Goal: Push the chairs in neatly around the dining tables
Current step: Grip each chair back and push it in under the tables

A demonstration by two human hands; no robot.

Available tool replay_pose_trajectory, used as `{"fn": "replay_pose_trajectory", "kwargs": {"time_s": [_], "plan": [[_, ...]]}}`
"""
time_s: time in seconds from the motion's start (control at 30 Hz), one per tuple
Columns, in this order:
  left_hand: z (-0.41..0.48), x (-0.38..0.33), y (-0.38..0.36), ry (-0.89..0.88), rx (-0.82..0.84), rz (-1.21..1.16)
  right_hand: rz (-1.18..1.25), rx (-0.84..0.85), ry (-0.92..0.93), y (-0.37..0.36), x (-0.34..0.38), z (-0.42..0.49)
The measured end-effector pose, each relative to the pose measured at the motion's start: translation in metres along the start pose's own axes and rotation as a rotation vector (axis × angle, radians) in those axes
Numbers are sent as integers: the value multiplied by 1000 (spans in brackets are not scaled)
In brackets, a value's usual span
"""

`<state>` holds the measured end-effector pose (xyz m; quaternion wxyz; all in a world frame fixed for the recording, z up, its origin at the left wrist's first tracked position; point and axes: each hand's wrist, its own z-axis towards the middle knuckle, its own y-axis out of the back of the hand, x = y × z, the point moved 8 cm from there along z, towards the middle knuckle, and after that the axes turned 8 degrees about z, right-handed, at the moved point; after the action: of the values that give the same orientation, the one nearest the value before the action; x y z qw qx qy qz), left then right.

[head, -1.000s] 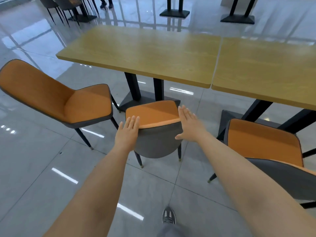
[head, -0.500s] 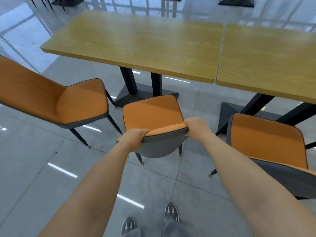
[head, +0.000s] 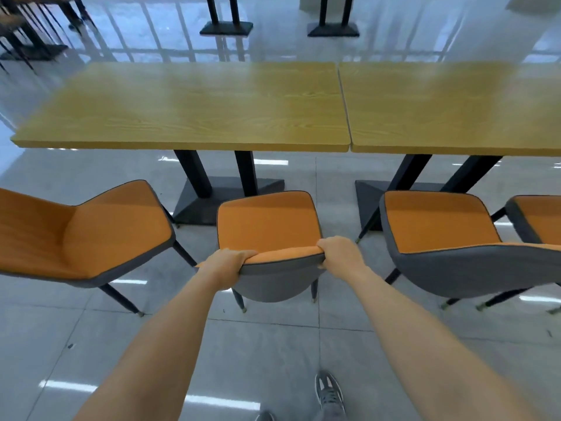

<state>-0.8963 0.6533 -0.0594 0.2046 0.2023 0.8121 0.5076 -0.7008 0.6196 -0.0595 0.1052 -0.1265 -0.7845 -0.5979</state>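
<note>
An orange chair with a grey back [head: 267, 223] stands in front of me, facing the left wooden table [head: 194, 107]. My left hand [head: 226, 265] grips the left end of its backrest top and my right hand [head: 340, 256] grips the right end. The seat stops short of the table's near edge, with bare floor between. A second wooden table [head: 449, 104] butts against the first on the right.
A turned-out orange chair [head: 82, 235] stands at the left, angled away from the table. Two more orange chairs [head: 437, 223] [head: 540, 217] sit at the right, before the second table. Black table bases [head: 230, 196] stand under the tops. Other tables and chairs are far behind.
My hands went from resting flat on the backrest to gripping it. The chair now squarely faces the table, and my view has swung to face the tables head-on.
</note>
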Motion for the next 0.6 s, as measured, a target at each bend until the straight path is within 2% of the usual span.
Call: {"fn": "replay_pose_trajectory", "kwargs": {"time_s": [0.27, 0.6], "plan": [[-9, 33, 2, -77, 12, 65, -1, -30, -71, -15, 38, -9], [3, 69, 13, -88, 1, 120, 27, -103, -84, -16, 64, 8]]}}
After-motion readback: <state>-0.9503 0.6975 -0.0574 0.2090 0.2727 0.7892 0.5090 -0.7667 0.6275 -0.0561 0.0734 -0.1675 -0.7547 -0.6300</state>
